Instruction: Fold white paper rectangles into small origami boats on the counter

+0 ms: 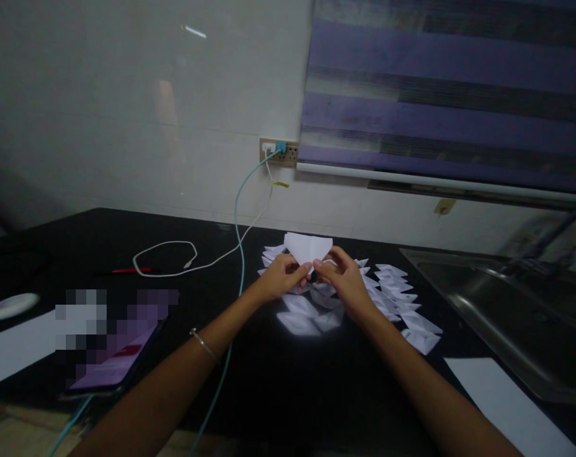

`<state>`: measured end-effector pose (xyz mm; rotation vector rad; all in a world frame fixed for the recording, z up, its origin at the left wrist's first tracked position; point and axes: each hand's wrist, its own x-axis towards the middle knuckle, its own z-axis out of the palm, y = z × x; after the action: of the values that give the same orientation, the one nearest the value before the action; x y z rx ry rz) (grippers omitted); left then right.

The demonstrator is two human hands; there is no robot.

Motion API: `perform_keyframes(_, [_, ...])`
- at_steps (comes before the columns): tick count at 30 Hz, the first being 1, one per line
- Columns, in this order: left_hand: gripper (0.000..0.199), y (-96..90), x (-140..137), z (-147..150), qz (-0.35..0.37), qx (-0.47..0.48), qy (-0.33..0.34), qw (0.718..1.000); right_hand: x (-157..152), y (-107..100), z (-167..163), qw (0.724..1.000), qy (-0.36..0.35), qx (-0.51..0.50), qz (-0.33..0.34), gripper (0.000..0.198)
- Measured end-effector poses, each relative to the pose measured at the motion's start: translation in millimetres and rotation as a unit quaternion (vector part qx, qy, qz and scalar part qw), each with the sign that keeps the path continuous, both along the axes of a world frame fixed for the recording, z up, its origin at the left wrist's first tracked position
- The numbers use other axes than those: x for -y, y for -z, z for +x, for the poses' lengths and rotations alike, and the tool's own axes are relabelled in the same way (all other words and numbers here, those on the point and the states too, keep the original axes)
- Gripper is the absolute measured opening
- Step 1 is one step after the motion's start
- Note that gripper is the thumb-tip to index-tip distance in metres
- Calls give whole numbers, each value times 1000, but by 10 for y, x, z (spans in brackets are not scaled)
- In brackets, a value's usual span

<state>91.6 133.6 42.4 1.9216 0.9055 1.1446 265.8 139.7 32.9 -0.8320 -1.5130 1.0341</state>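
A folded piece of white paper (pixel 309 246) is held up over the dark counter, its narrow end pointing down toward me. My left hand (pixel 286 275) pinches its lower left edge between thumb and fingers. On the other side my right hand (pixel 344 278) grips the lower right edge, the two thumbs nearly meeting at the point. Beneath and around both hands lie several folded white paper shapes (pixel 299 324), partly hidden by the hands. More of these folded papers (pixel 396 285) overlap in rows to the right of my right hand.
A steel sink (pixel 497 304) borders the counter on the right, with a white sheet (pixel 502 393) before it. At left are a tablet-like device (pixel 121 362), a white sheet (pixel 12 349), a white round object (pixel 13 306) and a red pen-like item (pixel 130 270). Cables (pixel 242 254) run from the wall socket (pixel 288 153).
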Motion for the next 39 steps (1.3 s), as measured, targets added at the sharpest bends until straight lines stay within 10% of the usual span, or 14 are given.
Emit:
perform_keyframes(3, [45, -34, 14, -14, 12, -16, -18, 1000, 35, -42, 20, 989, 90, 51, 104, 67])
perform_keyframes(9, [44, 32, -10, -46, 45, -60, -35, 997, 78, -134, 97, 919, 127, 218, 303, 40])
perform_keyframes(20, [41, 157, -98, -35, 132, -109, -101, 980, 99, -70, 59, 851, 176, 291, 401, 42])
perform_keyframes(33, [45, 146, -83, -42, 110, -129, -79, 982, 130, -71, 12, 837, 182, 287, 429, 44])
perform_keyframes(39, [47, 99, -59, -55, 2, -81, -9, 997, 68, -124, 69, 920, 176, 165, 309, 17])
